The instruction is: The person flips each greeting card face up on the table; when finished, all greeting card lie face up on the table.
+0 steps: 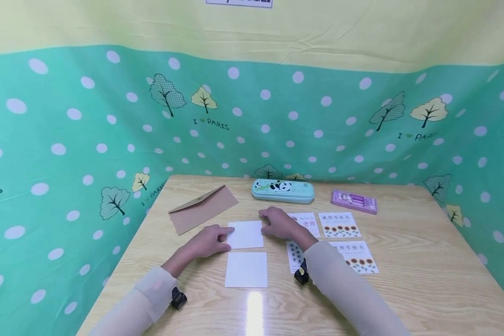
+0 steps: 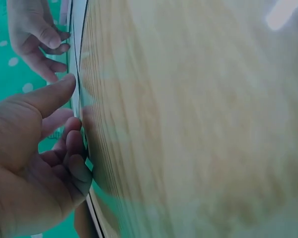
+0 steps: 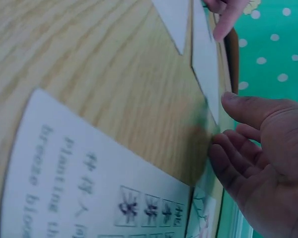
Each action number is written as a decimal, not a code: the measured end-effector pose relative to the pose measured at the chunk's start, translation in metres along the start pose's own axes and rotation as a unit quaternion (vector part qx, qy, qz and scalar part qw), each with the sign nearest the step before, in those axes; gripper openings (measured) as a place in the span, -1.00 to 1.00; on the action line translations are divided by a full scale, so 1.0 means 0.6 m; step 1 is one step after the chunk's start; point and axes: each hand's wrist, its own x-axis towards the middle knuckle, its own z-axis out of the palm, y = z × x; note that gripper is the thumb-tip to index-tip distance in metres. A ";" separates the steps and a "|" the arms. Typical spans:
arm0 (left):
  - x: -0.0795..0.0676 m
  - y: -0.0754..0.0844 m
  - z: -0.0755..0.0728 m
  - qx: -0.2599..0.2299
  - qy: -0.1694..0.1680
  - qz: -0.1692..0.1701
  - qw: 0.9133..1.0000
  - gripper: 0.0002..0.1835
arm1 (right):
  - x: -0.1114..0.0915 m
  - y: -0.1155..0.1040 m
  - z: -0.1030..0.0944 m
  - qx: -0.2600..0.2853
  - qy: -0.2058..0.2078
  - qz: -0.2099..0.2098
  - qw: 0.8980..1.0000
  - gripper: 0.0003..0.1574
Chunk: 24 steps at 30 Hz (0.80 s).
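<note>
Two blank white cards lie one behind the other in the head view. My left hand point(image 1: 207, 241) is at the left side of the farther card point(image 1: 245, 234), its index fingertip touching the upper left corner and its thumb near the lower left. By the card's right edge is my right hand point(image 1: 281, 224), fingers loosely bent. The right wrist view shows that right hand point(image 3: 273, 158) with thumb and fingers apart and nothing between them, beside the card point(image 3: 204, 64). The nearer blank card point(image 1: 246, 269) lies flat just in front. In the left wrist view, the left hand's thumb and fingers are loosely spread.
A brown envelope point(image 1: 203, 210) lies back left. Behind the hands are a panda pencil case point(image 1: 283, 191) and a purple box point(image 1: 354, 201). Several printed cards, including a sunflower card point(image 1: 339, 225), lie on the right, partly under the right forearm. A green curtain point(image 1: 243, 140) surrounds the table.
</note>
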 end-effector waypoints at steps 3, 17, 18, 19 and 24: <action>0.000 0.002 -0.001 0.001 -0.006 -0.029 1.000 -0.36 | 0.005 0.000 0.009 -0.017 -0.018 -0.017 1.000 -0.39; 0.003 0.006 0.000 -0.016 0.007 -0.049 0.999 -0.38 | 0.004 -0.004 0.015 -0.051 -0.017 -0.028 0.998 -0.34; 0.003 0.005 0.000 -0.016 0.008 -0.048 0.999 -0.38 | 0.004 -0.004 0.015 -0.050 -0.016 -0.032 0.998 -0.35; 0.003 0.005 0.001 -0.016 0.007 -0.049 0.999 -0.37 | 0.004 -0.004 0.014 -0.049 -0.017 -0.035 0.998 -0.36; 0.007 0.008 0.000 -0.007 -0.006 -0.060 0.998 -0.37 | 0.005 -0.006 0.007 -0.044 -0.030 -0.030 0.998 -0.36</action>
